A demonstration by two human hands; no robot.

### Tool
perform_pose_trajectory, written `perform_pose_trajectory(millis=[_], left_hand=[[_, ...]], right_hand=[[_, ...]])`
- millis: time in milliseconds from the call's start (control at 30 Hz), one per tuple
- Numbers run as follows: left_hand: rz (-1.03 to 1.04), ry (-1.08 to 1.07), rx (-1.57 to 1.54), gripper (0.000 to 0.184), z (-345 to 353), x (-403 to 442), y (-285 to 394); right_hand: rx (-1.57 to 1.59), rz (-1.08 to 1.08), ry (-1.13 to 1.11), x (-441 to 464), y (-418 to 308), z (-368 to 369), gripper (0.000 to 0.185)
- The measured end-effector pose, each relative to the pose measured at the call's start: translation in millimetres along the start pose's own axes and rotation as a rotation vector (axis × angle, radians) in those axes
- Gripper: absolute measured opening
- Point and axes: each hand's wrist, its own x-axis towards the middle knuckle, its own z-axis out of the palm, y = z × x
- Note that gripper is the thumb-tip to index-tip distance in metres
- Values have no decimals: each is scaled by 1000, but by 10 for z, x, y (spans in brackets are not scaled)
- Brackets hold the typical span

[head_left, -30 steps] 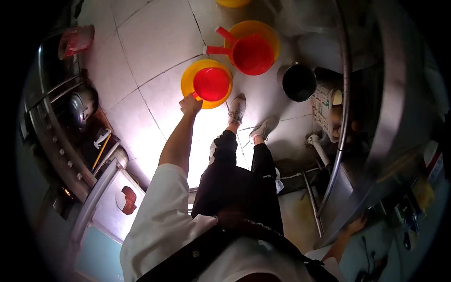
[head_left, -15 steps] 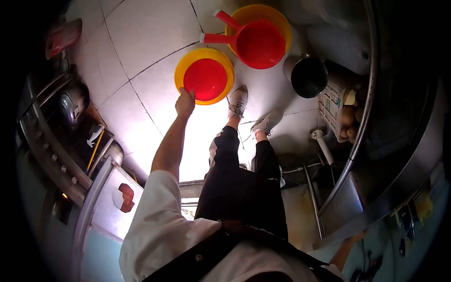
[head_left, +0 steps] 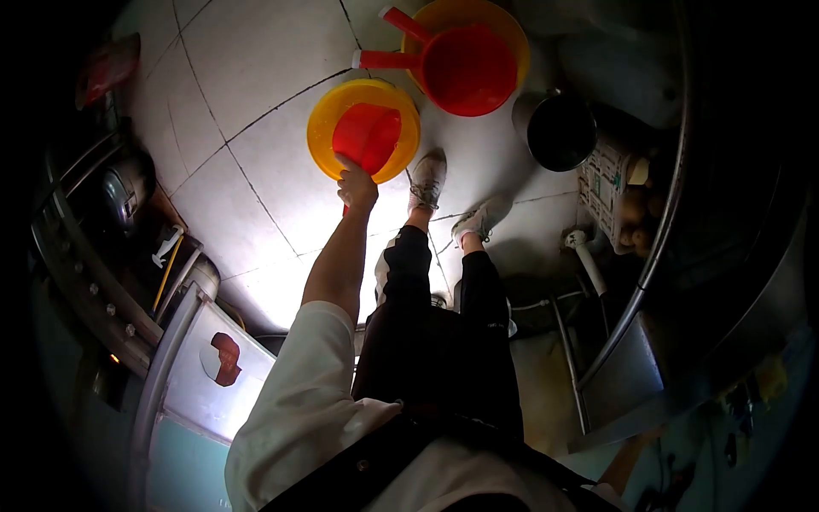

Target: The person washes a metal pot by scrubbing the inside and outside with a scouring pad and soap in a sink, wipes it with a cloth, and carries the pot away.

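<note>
My left hand (head_left: 357, 186) is closed around the handle of a red water dipper (head_left: 367, 136). The dipper is tilted inside a yellow bucket (head_left: 317, 128) on the floor in front of my feet. At the lower right, my right hand (head_left: 646, 436) is at the edge of the metal counter (head_left: 614, 427); its fingers are too dark to make out. Beyond the bucket, a second yellow container (head_left: 520, 34) has red dippers (head_left: 469, 70) resting across it, their two handles pointing left.
A dark-mouthed pot (head_left: 560, 132) stands right of my shoes (head_left: 428, 183). Behind it is a pale crate (head_left: 603, 183) with round brown items. A curved metal rail (head_left: 653, 264) bounds the right side; a steel stove-like unit (head_left: 94, 290) lines the left. The floor is tiled.
The dipper has gone from facing up in the yellow bucket to tilted on its side. My left hand has shifted right and slightly towards me. My right hand stays by the counter.
</note>
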Motion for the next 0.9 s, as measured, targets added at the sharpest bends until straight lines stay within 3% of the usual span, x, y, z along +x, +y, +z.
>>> perform_pose_trajectory(millis=[100,167,200,233,300,367,400,433,467,533,567,600,633,667,800,900], left_hand=[[121,15,-363,84,117,101,-143],[-29,-185,-683,69,-31,120,-240],[-99,-288,-842,62,-183,64,-244],[-131,-353,-1044,38,-347,-39,-260],[-54,-440,-1281,33,-522,-205,-409],[-58,-500,-1379,28,-688,-398,-516],[-66,-587,-1353,24,-803,-485,-597],[-98,-569,-1358,21,-915,-609,-629],[-116,-580,-1407,19,-931,-651,-737],[-38,-626,-1405,16,-1102,-797,-960],[-49,-610,-1416,19,-1369,-960,-979],[-48,-567,-1408,29,-1597,-1121,-1022],[-17,-508,-1412,42,-1949,-1401,-966],[82,-525,-1297,47,-2248,-1537,-1009],[167,-446,-1118,44,-3281,-2445,-640],[370,-432,-1020,39,-3873,-3189,-344]], right_hand=[[-49,-19,-19,1,67,-65,48],[-196,-107,-61,-6,115,-118,48],[-392,-209,-89,19,150,-175,48],[-638,-349,-121,14,192,-228,47],[-997,-588,-136,13,178,-170,47],[-853,-472,53,37,162,28,42],[-871,-526,95,1,-47,92,41],[-196,-81,140,-12,-132,228,43],[-28,50,225,-12,-224,300,47],[-8,50,273,-117,-499,359,48],[-54,156,287,-145,-563,352,51],[-130,152,296,-63,-362,422,51],[-71,117,295,-208,-838,292,51],[-60,265,265,-279,-1073,198,53],[-37,286,230,-141,-1046,254,51],[6,321,175,-68,-926,302,45]])
